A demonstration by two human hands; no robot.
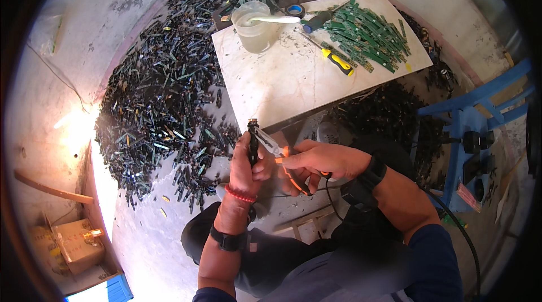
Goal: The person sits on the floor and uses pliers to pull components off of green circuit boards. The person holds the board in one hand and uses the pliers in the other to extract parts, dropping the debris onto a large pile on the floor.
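My left hand (pixel 243 161) is closed around a slim black stick-shaped part (pixel 253 143) with a brass-coloured tip, held upright just off the table's near corner. In my right hand (pixel 324 160) is a pair of pliers (pixel 292 175) with orange-and-black handles. Their grey jaws reach toward the black part's side; whether they grip it I cannot tell. Beyond my hands, the white tabletop (pixel 288 87) carries a heap of green circuit board strips (pixel 367 34), a yellow-and-black screwdriver (pixel 339 63) and a clear plastic tub (pixel 254 39) with a white spoon (pixel 276 19) across it.
A large pile of dark strip-like parts (pixel 164 87) covers the floor at the left, with more dark parts (pixel 384 110) under the table. At the right stands a blue chair (pixel 457 116). Cardboard boxes (pixel 76 243) sit at lower left. A black cable (pixel 468 240) runs at right.
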